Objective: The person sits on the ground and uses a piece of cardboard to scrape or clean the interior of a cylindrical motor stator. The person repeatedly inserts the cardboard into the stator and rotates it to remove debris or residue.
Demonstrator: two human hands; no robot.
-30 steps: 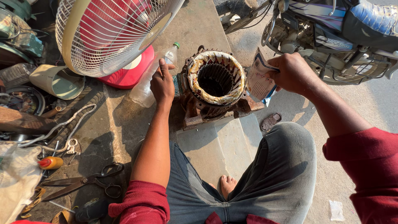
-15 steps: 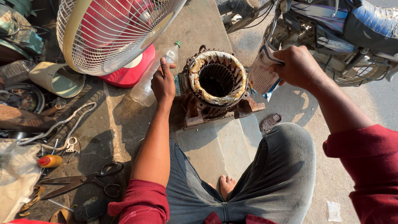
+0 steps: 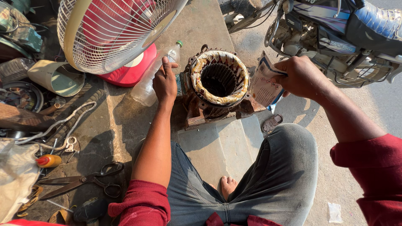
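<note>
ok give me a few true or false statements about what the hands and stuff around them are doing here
1. The right hand holds a small printed packet. True.
2. The left hand grips the scissors. False: it rests against the side of the motor stator; the scissors lie on the ground.
3. The plastic bottle stands upright. False: it lies tilted beside the fan's red base.
4. The stator's centre is hollow, ringed by wrapped windings. True.
5. A motorbike stands beyond the right hand. True.
</note>
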